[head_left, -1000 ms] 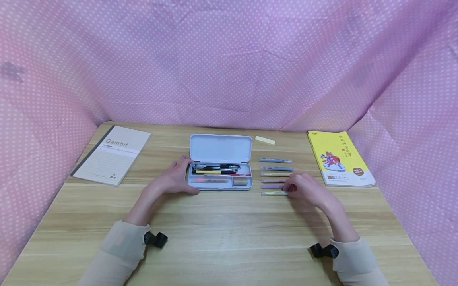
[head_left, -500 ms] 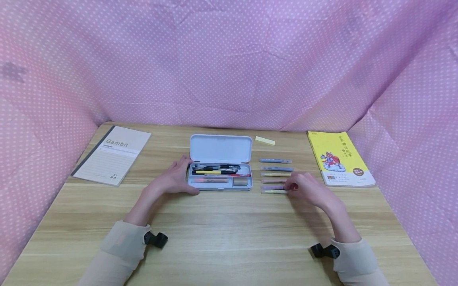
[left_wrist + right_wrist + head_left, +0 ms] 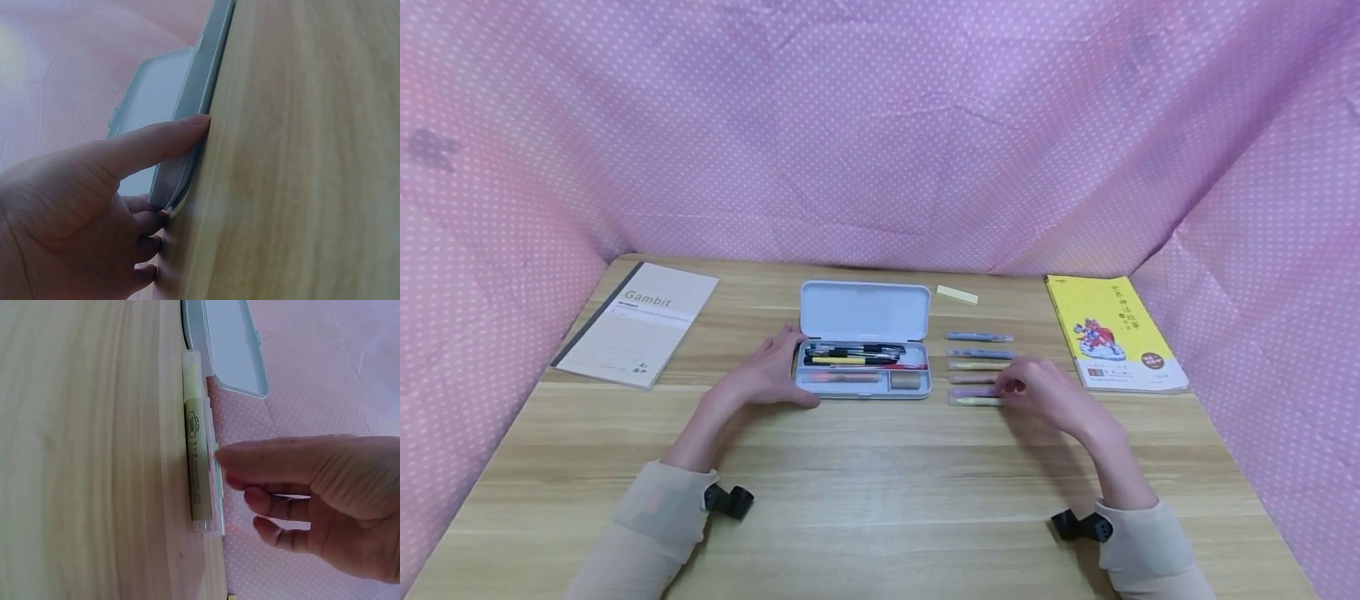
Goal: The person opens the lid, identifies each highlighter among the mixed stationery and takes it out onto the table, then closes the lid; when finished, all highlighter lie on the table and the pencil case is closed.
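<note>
My left hand (image 3: 767,372) grips the left end of an open white pencil case (image 3: 865,396), thumb along its front and fingers behind, as the left wrist view (image 3: 176,140) confirms. The case holds several pens (image 3: 853,354), a pinkish highlighter (image 3: 842,377) and a grey-brown block (image 3: 905,381). On its right lies a row of highlighters, among them blue (image 3: 979,337), purple (image 3: 972,392) and pale yellow (image 3: 977,402). Over the right ends of the nearer ones hovers my right hand (image 3: 1048,396), thumb and forefinger close together. In the right wrist view the yellow highlighter (image 3: 199,450) lies free of the fingers.
A Gambit notebook (image 3: 638,325) lies at the left of the wooden table (image 3: 880,500). At the right is a yellow book (image 3: 1112,333). A pale yellow strip (image 3: 957,295) lies behind the highlighters. Pink dotted cloth (image 3: 880,150) hangs around the back and sides.
The pale yellow highlighter has shifted slightly away from me, against the purple one. My right fingertips have lifted a little off it. My left hand stays at the case.
</note>
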`<state>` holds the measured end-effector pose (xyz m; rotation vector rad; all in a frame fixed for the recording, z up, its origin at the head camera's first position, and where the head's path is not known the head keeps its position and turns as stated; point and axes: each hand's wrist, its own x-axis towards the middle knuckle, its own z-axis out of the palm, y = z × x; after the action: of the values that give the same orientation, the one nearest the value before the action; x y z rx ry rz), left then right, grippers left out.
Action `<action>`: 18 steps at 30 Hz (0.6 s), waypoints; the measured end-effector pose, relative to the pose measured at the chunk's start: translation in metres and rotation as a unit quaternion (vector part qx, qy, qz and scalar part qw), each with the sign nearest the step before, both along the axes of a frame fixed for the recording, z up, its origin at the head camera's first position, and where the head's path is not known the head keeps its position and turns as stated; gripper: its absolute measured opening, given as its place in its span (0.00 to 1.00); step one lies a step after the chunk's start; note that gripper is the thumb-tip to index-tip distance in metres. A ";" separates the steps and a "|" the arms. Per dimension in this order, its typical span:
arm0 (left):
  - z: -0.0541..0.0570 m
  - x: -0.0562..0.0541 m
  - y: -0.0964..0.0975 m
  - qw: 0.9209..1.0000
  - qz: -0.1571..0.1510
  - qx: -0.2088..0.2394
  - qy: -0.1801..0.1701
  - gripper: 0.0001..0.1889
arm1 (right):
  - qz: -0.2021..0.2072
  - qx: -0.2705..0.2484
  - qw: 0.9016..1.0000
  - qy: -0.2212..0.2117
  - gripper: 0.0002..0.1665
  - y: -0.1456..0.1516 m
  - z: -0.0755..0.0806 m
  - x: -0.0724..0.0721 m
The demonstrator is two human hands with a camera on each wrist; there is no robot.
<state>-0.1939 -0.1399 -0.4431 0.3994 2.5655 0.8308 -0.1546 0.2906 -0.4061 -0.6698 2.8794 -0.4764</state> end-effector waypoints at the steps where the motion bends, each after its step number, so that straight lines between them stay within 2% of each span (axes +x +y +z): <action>1: 0.000 0.000 0.000 1.000 -0.002 0.002 0.001 0.57 | 0.000 -0.002 1.000 0.008 0.08 -0.003 0.000 0.000; 6: -0.001 -0.001 0.002 1.000 -0.008 -0.002 0.008 0.57 | 0.022 -0.029 0.998 0.043 0.14 -0.029 0.002 -0.005; 12: -0.001 0.000 0.001 1.000 -0.003 -0.005 0.009 0.57 | 0.072 -0.064 0.993 0.063 0.19 -0.080 0.002 -0.011; 18: -0.001 0.000 0.001 1.000 -0.005 -0.008 0.007 0.57 | 0.133 -0.054 0.986 0.084 0.20 -0.128 -0.005 -0.015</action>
<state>-0.1936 -0.1389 -0.4437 0.4142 2.5800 0.8055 -0.1693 0.1631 -0.4106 -1.1459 2.8675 -0.5639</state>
